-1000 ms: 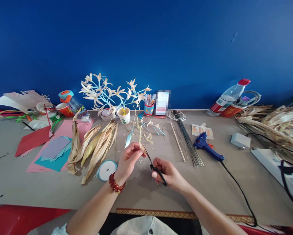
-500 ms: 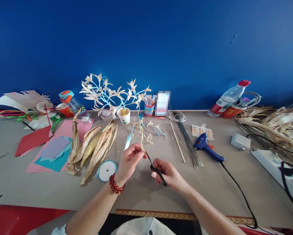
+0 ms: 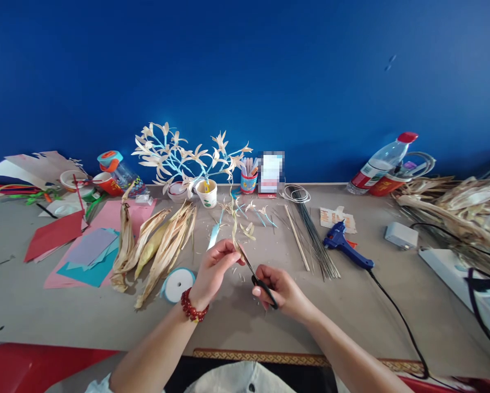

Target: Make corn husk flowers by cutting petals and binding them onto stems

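Note:
My left hand (image 3: pixel 218 267) pinches a thin, pale strip of corn husk (image 3: pixel 234 221) that rises above the fingers. In my right hand (image 3: pixel 280 292) is a pair of scissors (image 3: pixel 265 289) with black handles. Their blades point up and left and meet the strip by my left fingertips; whether they are parted there I cannot make out. Behind the hands lie small husk flowers on blue stems (image 3: pixel 265 217) and loose pale petals (image 3: pixel 249 230). A roll of blue-edged white tape (image 3: pixel 179 285) lies beside my left wrist.
Dried husks (image 3: pixel 171 245) and coloured paper (image 3: pixel 87 251) lie left. Husk flowers (image 3: pixel 163 155) stand in a paper cup (image 3: pixel 207 195) at the back. Wires (image 3: pixel 316 240), a blue glue gun (image 3: pixel 347 248) with a trailing cord and a power strip (image 3: pixel 453 278) are on the right.
The upper part of the husk strip has shifted slightly left. Scraps have dropped beneath the scissors. Both hands keep nearly the same place and hold.

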### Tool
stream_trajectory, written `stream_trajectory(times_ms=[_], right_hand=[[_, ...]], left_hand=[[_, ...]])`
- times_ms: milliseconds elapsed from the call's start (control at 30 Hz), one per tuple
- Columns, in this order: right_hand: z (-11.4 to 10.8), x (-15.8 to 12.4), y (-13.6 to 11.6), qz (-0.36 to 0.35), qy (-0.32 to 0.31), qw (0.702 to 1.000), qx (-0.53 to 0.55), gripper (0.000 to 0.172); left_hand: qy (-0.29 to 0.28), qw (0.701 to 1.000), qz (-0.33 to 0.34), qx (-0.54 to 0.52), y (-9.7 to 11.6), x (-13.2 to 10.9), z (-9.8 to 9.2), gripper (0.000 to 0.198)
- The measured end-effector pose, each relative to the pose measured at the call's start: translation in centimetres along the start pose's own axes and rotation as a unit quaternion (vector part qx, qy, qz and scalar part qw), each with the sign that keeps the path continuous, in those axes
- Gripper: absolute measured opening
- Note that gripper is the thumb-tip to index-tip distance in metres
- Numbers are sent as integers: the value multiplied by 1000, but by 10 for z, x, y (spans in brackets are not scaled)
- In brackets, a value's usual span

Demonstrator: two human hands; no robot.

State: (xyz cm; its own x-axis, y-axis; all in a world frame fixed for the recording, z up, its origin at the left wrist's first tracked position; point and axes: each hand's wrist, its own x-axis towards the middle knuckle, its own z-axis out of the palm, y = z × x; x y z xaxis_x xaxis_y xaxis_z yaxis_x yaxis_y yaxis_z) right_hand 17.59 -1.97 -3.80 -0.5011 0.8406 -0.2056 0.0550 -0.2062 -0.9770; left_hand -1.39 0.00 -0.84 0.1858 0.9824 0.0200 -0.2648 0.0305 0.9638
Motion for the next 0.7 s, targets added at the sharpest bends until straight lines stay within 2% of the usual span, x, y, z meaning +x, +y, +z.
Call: stream_trajectory(times_ms=[700], right_hand=[[-3,1,1,-8,0,1000,0,56]], left_hand=[[-50,997,-31,-50,5,0,4,9]])
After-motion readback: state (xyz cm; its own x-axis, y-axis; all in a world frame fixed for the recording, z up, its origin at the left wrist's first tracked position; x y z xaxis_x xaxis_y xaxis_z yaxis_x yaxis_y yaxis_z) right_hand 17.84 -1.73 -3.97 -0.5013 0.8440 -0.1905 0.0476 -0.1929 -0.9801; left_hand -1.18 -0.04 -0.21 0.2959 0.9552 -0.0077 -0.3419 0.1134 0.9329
